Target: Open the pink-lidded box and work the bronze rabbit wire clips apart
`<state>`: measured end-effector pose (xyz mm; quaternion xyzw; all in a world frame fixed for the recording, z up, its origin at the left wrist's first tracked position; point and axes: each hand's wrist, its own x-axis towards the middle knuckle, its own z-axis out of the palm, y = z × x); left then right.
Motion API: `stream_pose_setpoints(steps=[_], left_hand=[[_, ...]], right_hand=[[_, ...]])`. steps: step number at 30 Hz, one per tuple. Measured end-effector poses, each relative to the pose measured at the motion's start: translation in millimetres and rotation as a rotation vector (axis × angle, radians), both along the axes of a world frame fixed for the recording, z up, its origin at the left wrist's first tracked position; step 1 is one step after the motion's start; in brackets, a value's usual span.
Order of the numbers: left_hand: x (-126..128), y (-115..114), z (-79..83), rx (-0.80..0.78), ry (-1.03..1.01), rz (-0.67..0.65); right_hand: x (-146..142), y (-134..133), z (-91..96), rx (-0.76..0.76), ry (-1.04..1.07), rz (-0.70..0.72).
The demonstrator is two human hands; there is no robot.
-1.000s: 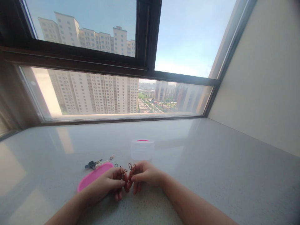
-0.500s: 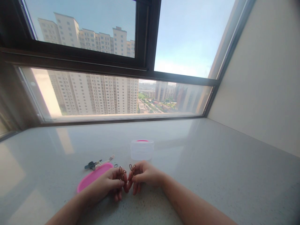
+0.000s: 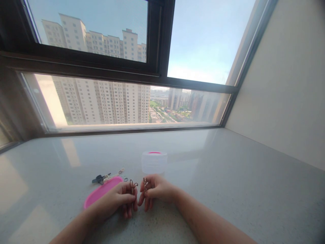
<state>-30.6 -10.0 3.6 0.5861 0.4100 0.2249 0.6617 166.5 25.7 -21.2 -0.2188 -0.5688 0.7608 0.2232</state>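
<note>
Sunlight (image 3: 40, 218) lies in patches on the left of a pale speckled surface (image 3: 241, 189), seen from the head camera. Two bare arms reach in from the bottom edge. At lower centre, the left hand (image 3: 120, 196) grasps a looped brown piece (image 3: 131, 184) between thumb and fingers, its thin loops standing up above the fingertips. Just beside it, with a narrow gap between, the right hand (image 3: 158, 189) pinches a second brown piece (image 3: 145, 183), slim and twisted-looking; its exact form is too small to tell. Behind the left wrist, partly covered by it, is a pink oval tray (image 3: 100, 193). Along the tray's far edge are a dark tool (image 3: 99, 179), a thin pale item (image 3: 119, 173) and a small ring (image 3: 126, 179). Beyond the right hand stands a clear box (image 3: 154, 164) with a pink strip (image 3: 154, 152) on top. At the back, a dark-framed window (image 3: 198, 44) shows tall pale buildings (image 3: 109, 101) and blue sky; a plain wall (image 3: 286, 84) rises at right.
</note>
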Motion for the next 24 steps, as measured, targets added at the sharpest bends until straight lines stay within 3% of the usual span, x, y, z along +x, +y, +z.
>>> stream_pose_setpoints(steps=[24], left_hand=[[0.8,-0.2,-0.9,-0.008,0.035,0.027]], right_hand=[[1.2,2.2,-5.8,0.019,-0.024,0.024]])
